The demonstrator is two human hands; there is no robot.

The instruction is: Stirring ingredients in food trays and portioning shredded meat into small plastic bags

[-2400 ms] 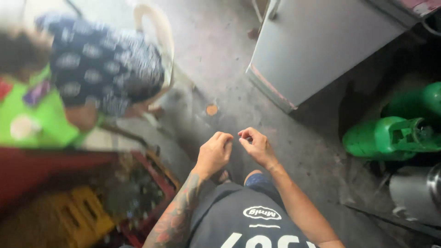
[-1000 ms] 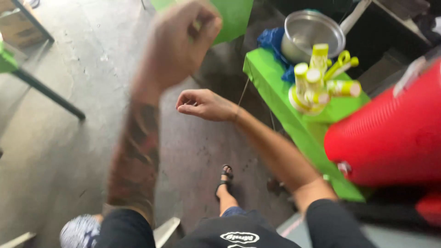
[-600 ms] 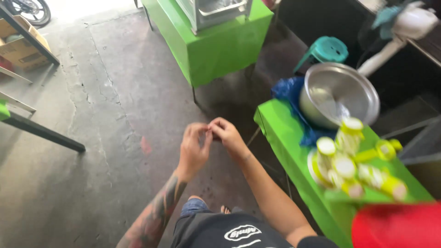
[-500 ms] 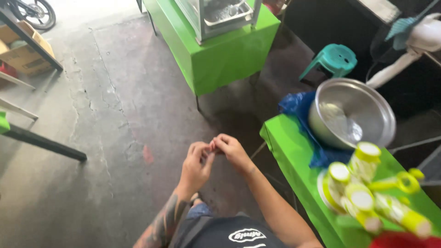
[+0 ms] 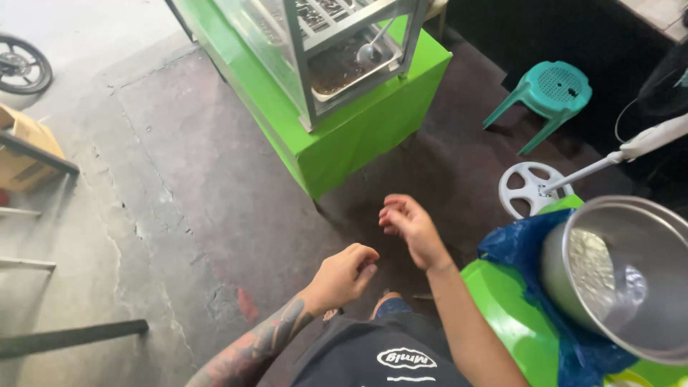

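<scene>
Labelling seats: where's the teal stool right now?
Head view, upper right: the teal stool stands on the dark floor, right of the green cart, above the white fan base.

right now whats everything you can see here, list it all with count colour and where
display case: 1, glass and metal, on the green counter, top centre
green counter: 1, bright green, top centre
ladle: 1, metal, in the case's tray
stool: 1, teal plastic, upper right
fan base: 1, white, floor at right
metal pot: 1, silver, on the green table at right
blue bag: 1, blue plastic, under the pot
green table: 1, bright green, lower right
wheel: 1, black, top left
cardboard box: 1, brown, left edge
left hand: loosely curled, empty as far as shown
right hand: fingers bent, nothing visibly held
</scene>
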